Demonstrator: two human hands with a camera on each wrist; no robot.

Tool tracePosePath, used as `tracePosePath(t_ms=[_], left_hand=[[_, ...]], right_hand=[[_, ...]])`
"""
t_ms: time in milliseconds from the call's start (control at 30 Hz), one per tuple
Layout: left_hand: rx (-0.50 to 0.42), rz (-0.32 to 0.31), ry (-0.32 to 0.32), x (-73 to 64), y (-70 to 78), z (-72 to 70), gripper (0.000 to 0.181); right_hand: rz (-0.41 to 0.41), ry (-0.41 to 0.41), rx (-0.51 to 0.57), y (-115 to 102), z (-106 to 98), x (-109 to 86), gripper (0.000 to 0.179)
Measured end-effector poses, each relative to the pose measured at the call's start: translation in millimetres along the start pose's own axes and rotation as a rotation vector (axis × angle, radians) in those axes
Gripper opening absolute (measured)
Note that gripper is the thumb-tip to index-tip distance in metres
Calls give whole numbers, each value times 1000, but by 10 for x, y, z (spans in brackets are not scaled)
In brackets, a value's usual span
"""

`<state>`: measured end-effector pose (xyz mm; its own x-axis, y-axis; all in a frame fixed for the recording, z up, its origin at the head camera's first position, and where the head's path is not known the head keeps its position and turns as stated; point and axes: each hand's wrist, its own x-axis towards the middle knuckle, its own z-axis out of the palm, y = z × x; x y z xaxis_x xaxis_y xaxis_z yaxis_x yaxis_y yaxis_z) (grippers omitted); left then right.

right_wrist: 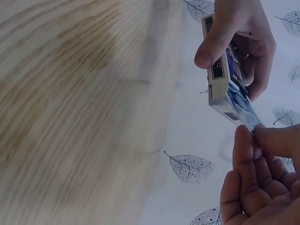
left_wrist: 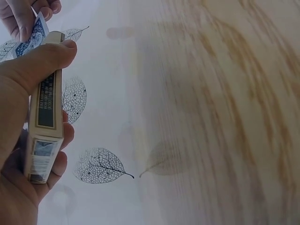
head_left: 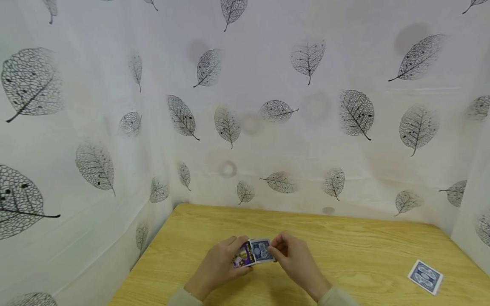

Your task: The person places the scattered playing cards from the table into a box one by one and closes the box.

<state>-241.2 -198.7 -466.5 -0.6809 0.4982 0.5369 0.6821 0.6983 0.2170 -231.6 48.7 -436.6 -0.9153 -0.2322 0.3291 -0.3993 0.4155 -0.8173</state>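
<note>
My left hand (head_left: 220, 262) grips a playing card box (head_left: 245, 256) with a purple picture front and pale, gold-edged sides. Its thumb lies along one narrow side of the box (left_wrist: 47, 110) in the left wrist view, with the fingers on the opposite side. Out of the box's open end sticks a blue-backed playing card (head_left: 261, 250). My right hand (head_left: 295, 257) pinches the outer end of that card between thumb and fingertips, as the right wrist view also shows on the card (right_wrist: 241, 104). Whether more cards lie under it is hidden.
A blue-backed playing card (head_left: 425, 277), or a thin stack of them, lies on the wooden table (head_left: 356, 242) at the far right. White curtains (head_left: 252, 161) printed with dark leaves hang behind the table and along its sides.
</note>
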Motion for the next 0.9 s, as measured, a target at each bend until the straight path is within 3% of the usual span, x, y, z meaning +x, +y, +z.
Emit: tracePosePath(t_ms=[200,533,900], left_hand=[[7,9,4,-4,8,-9,67],[46,18,-8,-16,30,-22,67],[60,36,20,-26,35,-18,69]], right_hand=[[-28,-16,-101,-68,104,11,12],[-56,-32,-168,-67,234,29,11],[-123,-20,-280,-111,301,8,7]])
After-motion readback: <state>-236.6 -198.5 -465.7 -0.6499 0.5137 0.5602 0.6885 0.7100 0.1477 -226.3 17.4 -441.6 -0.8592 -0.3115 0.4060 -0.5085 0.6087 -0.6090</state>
